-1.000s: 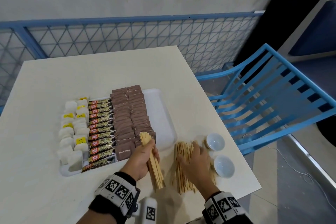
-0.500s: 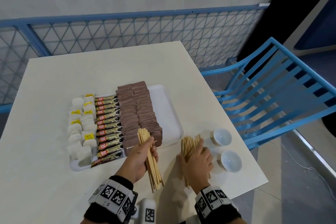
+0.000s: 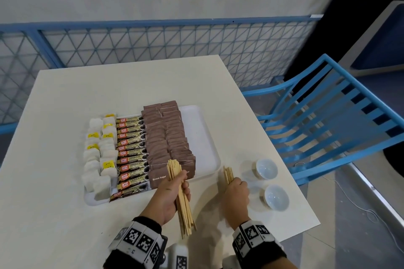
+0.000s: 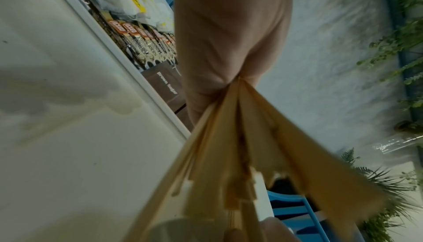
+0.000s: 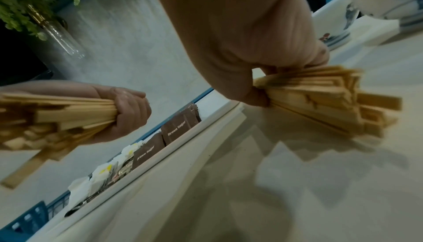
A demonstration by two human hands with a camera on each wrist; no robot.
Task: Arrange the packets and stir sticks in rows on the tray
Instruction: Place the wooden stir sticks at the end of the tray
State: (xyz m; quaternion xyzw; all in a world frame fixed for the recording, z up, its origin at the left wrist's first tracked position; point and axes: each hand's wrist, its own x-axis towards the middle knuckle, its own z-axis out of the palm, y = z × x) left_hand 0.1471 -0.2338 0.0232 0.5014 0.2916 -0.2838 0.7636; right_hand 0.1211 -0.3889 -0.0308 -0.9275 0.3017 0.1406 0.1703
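A white tray [image 3: 204, 137] holds rows of white tea bags [image 3: 98, 153], coffee granule sticks [image 3: 131, 155] and brown sugar packets [image 3: 168, 135]; its right strip is bare. My left hand [image 3: 172, 192] grips a bundle of wooden stir sticks [image 3: 184, 207] above the tray's near edge, seen close in the left wrist view as stir sticks [image 4: 240, 146]. My right hand [image 3: 237, 192] grips a second bundle of stir sticks [image 3: 228, 173] on the table just right of the tray, the same stir sticks [image 5: 320, 97] lying under my right hand [image 5: 251, 46].
Two small white bowls [image 3: 266, 169] [image 3: 276, 197] stand right of my right hand near the table edge [image 3: 306, 207]. A blue slatted chair [image 3: 328, 120] stands beyond that edge. A blue mesh fence [image 3: 153, 41] runs behind the table.
My right hand has gathered the spread-out sticks on the table into a tight bundle and closed round them. My left hand keeps its bundle at the tray's near edge.
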